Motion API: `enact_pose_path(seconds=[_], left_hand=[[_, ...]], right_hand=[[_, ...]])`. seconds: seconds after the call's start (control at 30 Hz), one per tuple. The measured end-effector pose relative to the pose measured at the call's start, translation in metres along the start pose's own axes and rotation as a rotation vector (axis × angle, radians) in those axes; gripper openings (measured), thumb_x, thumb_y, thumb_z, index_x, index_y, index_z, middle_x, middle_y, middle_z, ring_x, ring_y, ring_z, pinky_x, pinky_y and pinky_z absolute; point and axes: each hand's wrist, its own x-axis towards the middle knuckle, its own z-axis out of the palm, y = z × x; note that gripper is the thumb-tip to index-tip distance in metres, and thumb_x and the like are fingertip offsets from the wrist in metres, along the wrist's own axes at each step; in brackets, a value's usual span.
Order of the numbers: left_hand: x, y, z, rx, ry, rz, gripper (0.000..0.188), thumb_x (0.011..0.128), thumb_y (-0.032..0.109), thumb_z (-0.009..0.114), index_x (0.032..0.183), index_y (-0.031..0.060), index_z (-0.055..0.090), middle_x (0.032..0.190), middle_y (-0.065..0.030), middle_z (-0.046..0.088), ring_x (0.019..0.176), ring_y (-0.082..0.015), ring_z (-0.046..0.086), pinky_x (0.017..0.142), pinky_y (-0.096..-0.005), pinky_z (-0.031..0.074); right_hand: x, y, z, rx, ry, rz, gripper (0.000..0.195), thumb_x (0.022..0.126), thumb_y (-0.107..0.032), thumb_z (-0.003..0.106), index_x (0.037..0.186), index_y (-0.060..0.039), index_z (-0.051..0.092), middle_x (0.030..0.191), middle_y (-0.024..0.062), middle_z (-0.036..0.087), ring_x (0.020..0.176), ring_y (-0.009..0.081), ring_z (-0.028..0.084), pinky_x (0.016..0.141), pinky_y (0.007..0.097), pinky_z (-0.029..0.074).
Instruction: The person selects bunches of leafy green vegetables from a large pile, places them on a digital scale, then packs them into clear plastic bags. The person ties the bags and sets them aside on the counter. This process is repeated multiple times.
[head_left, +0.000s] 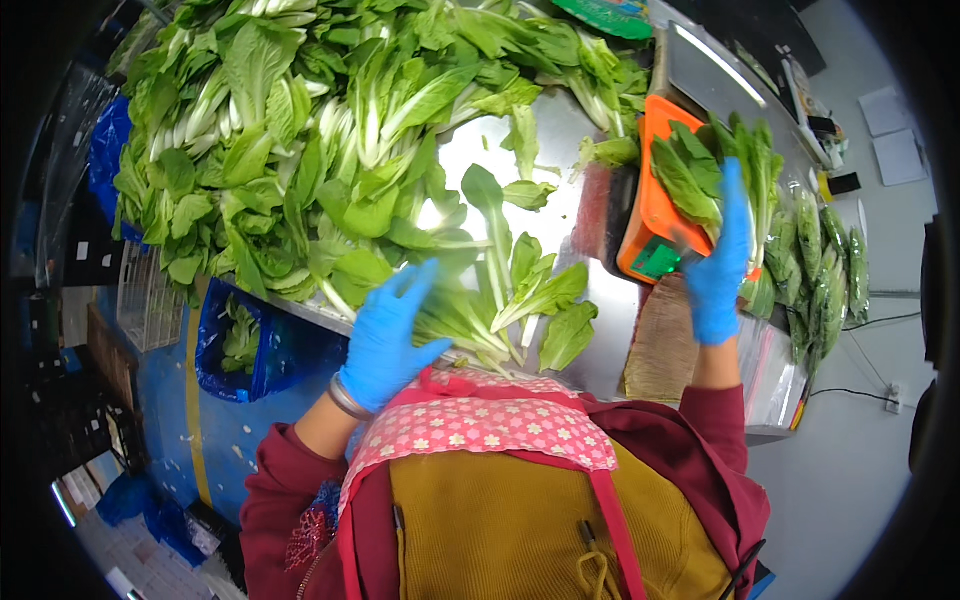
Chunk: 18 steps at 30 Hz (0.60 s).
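Observation:
Both hands wear blue gloves. My left hand (390, 337) has its fingers apart above the near edge of the steel table (600, 330), beside loose leafy greens (465, 330) that look blurred. My right hand (718, 262) is at the right side of an orange tray (637, 232), against a bunch of leafy greens (761, 176); whether its fingers grip them is unclear. More leaves (686, 176) lie in the tray, which sits on a scale with a lit green display (656, 259). A large heap of greens with white stems (300, 150) covers the table's left and far parts.
Bagged greens (814, 262) lie at the right, past the tray. A brown cloth or pad (664, 337) and clear plastic bags (765, 375) are at the near right. A blue-lined bin (262, 352) with leaves stands below the table's left edge. A flat metal-topped device (709, 67) is beyond the tray.

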Motion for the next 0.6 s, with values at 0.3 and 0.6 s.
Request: enact_pose_path(seconds=[0.3,0.6], left_hand=[[-0.003,-0.036,0.025,0.277,-0.04,-0.14,0.135,0.054,0.045,0.095,0.162,0.0211,0.018,0.156,-0.0385,0.021,0.139,-0.0602,0.03,0.112,-0.0568,0.035],[0.031,-0.016,0.067,0.236,0.131,-0.052,0.094,0.062,0.042,0.089,0.144,0.0178,0.049,0.142,-0.0279,0.041,0.124,-0.049,0.046,0.095,-0.0517,0.046]], right_hand=[[-0.097,-0.029,0.093,-0.08,-0.765,-0.117,0.119,0.061,-0.014,0.082,0.161,-0.0136,0.019,0.166,0.022,0.013,0.148,0.0528,0.019,0.113,0.0675,0.027],[-0.019,-0.057,0.203,0.146,-0.807,-0.438,0.1,0.074,-0.023,0.075,0.161,-0.0224,0.025,0.158,0.0214,0.033,0.143,0.0496,0.032,0.11,0.0691,0.029]])
